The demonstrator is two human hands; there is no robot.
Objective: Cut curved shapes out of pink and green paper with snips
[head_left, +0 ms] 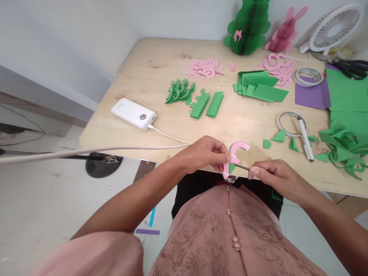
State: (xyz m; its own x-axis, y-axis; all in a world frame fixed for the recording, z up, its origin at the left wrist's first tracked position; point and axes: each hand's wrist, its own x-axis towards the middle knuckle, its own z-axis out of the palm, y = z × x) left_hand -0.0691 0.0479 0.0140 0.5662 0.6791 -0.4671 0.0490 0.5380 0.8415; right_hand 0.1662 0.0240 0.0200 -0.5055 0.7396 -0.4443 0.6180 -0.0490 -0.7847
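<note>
1. The left hand (204,154) pinches a pink cut-out (239,145) at the near edge of the table (155,57).
2. The right hand (277,177) grips a slim tool (243,167); steady paper and light pressure should prevent tearing.

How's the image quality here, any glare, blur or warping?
Head view: soft, fairly even light, with faint shadows on the table; no harsh glare; wide-angle stretching shows in the fan near the corner; the sleeve at lower left looks soft; the pink cutout is clearer.
</note>
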